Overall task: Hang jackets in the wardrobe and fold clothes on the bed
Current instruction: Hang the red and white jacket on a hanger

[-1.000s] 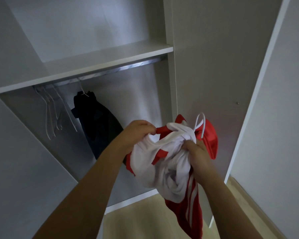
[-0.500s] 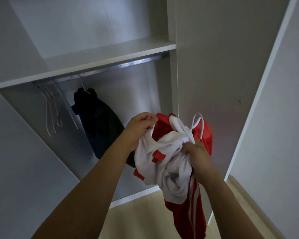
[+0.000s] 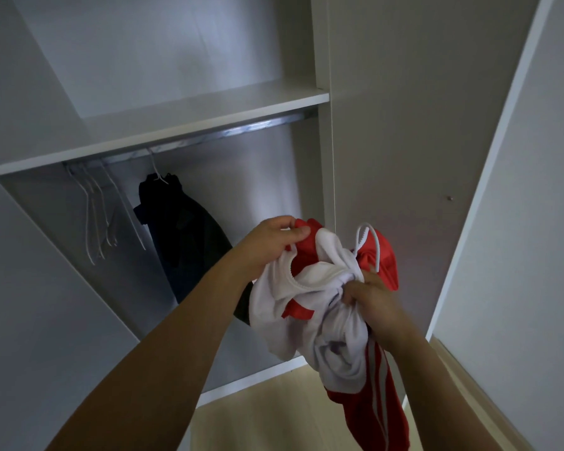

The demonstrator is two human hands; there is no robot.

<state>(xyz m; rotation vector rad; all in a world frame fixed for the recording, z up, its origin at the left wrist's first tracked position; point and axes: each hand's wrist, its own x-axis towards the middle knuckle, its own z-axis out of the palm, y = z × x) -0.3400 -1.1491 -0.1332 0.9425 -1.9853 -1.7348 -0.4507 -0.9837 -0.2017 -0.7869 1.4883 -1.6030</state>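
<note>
Our right hand (image 3: 373,301) grips the bunched jacket (image 3: 319,314) at 5 o'clock; our left hand (image 3: 274,242) pinches its red edge just above. Beyond, at 10 o'clock, a dark jacket (image 3: 183,242) hangs from the rail (image 3: 228,133) beside bare hangers (image 3: 95,219).

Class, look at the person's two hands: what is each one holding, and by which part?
Both grip the red and white jacket: the left hand pinches its red upper edge, the right hand clutches the bunched white lining.
</note>
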